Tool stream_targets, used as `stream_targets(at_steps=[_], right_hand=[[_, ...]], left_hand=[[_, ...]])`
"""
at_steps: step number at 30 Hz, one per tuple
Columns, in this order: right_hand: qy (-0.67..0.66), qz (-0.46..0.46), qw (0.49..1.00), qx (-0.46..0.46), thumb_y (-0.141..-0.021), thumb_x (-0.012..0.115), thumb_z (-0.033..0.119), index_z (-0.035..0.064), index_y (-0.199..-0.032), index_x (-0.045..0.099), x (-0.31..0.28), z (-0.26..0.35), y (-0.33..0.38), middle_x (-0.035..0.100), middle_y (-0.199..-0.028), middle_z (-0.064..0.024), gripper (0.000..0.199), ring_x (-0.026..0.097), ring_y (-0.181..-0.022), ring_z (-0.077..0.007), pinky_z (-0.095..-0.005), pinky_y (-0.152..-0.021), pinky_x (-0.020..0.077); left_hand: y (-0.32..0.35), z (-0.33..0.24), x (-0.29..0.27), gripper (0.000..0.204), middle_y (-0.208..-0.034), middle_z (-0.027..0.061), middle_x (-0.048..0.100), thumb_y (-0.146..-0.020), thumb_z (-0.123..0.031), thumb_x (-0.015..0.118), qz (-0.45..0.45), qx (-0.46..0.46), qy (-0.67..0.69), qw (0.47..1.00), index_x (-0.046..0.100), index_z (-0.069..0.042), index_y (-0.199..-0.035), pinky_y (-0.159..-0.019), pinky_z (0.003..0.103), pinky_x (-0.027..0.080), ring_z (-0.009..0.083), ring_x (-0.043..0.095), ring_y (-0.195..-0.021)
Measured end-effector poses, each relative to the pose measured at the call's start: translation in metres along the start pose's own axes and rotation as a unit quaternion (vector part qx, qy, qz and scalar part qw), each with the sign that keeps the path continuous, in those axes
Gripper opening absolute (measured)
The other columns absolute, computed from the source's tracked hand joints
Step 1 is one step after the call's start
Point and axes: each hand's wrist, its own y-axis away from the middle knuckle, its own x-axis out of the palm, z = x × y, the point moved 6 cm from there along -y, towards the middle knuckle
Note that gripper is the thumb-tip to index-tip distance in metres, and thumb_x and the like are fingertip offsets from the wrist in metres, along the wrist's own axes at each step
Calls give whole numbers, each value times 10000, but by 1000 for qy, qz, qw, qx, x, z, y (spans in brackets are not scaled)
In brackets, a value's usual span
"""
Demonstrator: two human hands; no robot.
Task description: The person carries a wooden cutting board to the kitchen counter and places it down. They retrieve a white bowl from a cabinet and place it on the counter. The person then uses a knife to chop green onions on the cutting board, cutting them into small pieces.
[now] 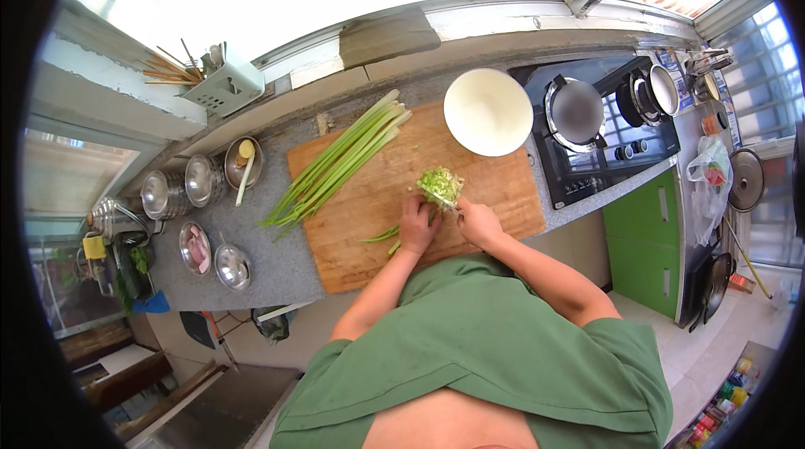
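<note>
Wooden board (360, 214) — left hand (417, 227) pinching green stalks (384, 235), right hand (478, 223) gripping knife (442, 199) w/ chopped pile (440, 183).

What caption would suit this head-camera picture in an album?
At a wooden cutting board, the left hand steadies green stalks while the right hand chops them into a pile.

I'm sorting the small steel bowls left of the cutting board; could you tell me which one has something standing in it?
The steel bowl nearest the cutting board: a pale utensil leans out over its rim. Its two row neighbours look empty.
</note>
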Motion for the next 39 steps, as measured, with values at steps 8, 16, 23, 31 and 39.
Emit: stream_targets(at_steps=[8, 16, 23, 31, 39], right_hand=[[41, 38, 998, 13, -838, 548, 135, 90, -1055, 603, -11, 12, 15, 665, -831, -240, 229, 639, -812, -433, -538, -740, 494], [87, 61, 994, 32, -849, 538, 130, 59, -1029, 589, -7, 19, 10, 679, -853, -220, 200, 655, -813, -412, -529, -728, 506], [82, 61, 994, 37, -852, 512, 106, 63, -998, 589, -3, 21, 3, 676, -868, -224, 170, 651, -832, -422, -539, -727, 503], [25, 12, 999, 20, -820, 550, 121, 91, -1009, 622, 9, 5, -8, 671, -860, -241, 204, 644, -835, -425, -529, -745, 505], [42, 25, 999, 16, -812, 538, 125, 78, -997, 622, -8, 16, 9, 669, -847, -243, 209, 641, -824, -434, -539, -748, 501]], left_hand=[[-5, -5, -4, 221, -998, 126, 562, -687, -117, 710, -9, 20, -6, 1000, 641, -73, -892, -842, 437, 487, 345, 528, -1003], [-6, -9, -8, 295, -1008, 141, 574, -683, -150, 708, -29, 34, -46, 998, 640, -53, -953, -818, 452, 489, 366, 539, -967], [-6, -9, -8, 214, -945, 124, 575, -681, -149, 707, -36, 30, -37, 998, 633, -66, -864, -742, 446, 485, 344, 543, -867], [-7, -7, -6, 184, -919, 121, 579, -696, -142, 722, -12, 23, -22, 999, 632, -65, -837, -759, 440, 481, 341, 554, -889], [-5, -6, -6, 180, -911, 110, 593, -689, -136, 721, -34, 42, -14, 998, 626, -78, -831, -760, 436, 485, 331, 562, -885]])
